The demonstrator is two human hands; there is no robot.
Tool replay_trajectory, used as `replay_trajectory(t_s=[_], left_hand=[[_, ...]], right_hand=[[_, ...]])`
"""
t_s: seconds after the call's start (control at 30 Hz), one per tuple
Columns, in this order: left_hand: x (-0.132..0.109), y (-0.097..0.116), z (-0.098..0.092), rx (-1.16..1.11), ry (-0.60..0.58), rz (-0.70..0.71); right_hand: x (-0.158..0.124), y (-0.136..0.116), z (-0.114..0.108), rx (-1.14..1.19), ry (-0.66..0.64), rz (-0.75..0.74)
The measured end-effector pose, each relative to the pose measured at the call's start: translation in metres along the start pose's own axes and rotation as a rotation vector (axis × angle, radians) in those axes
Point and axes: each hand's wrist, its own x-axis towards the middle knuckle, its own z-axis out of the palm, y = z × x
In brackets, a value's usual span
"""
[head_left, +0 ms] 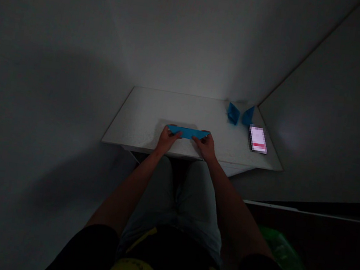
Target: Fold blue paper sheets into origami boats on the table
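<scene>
Dim grey walls (193, 35) close in around a white bench (157, 105), and soft shadows darken the wall on the left. The bench's left end lies bare of folded pieces, running back to meet the far wall. Near the front edge, left of the middle, my left grip (167, 139) is closed on one end of a strip of folded blue paper (187, 133), the thumb on the face towards me and the fingers behind. The paper stretches sideways between my hands over the front half of the bench, its long upper edge nearly level and its outer ends tapering to points. My right grip (206, 145) pinches the other end in much the same way, thumb in front, so both hands hold the one piece. Below, my legs in pale jeans (159, 194) reach under the bench's front edge, and my black shirt (181, 246) shows patches of yellow.

Further right, near the back, stands a folded blue paper piece (233, 114), with a second blue piece (248, 115) just beside it. Close in front of that second one lies a phone (258, 139), its bright screen blurred into blocks. Past the right wall's foot, on the dark floor, is something green (280, 250), perhaps a plastic bag, though the light is too poor to be sure.
</scene>
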Motion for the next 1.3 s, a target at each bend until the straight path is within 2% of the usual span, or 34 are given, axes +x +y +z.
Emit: replay_trajectory(t_s=[0.17, 0.4, 0.63, 0.73, 0.87, 1.07, 1.17, 1.23, 1.3], left_hand=[[-0.002, 0.005, -0.002, 0.121, -0.051, -0.012], [-0.001, 0.005, -0.001, 0.147, 0.081, 0.009], [-0.004, 0.008, -0.001, 0.162, 0.051, -0.004], [-0.004, 0.008, -0.002, 0.201, 0.037, 0.02], [-0.003, 0.01, -0.003, 0.226, -0.028, -0.007], [-0.001, 0.015, -0.004, 0.197, -0.059, -0.041], [-0.001, 0.017, -0.002, 0.162, -0.047, -0.046], [-0.001, 0.018, 0.0, 0.128, -0.04, -0.039], [-0.002, 0.019, 0.003, 0.099, -0.04, -0.035]], right_hand=[[0.001, 0.0, -0.001, -0.061, -0.006, 0.011], [-0.004, -0.016, -0.005, -0.134, -0.045, -0.023], [-0.012, -0.023, -0.003, -0.113, 0.031, -0.1], [-0.026, -0.028, -0.012, -0.223, -0.06, -0.174], [-0.044, -0.034, -0.027, -0.301, -0.238, -0.177], [-0.052, -0.038, -0.035, -0.383, -0.277, -0.195], [-0.053, -0.044, -0.039, -0.451, -0.352, -0.23], [-0.055, -0.051, -0.049, -0.517, -0.379, -0.257], [-0.057, -0.058, -0.067, -0.581, -0.326, -0.264]])
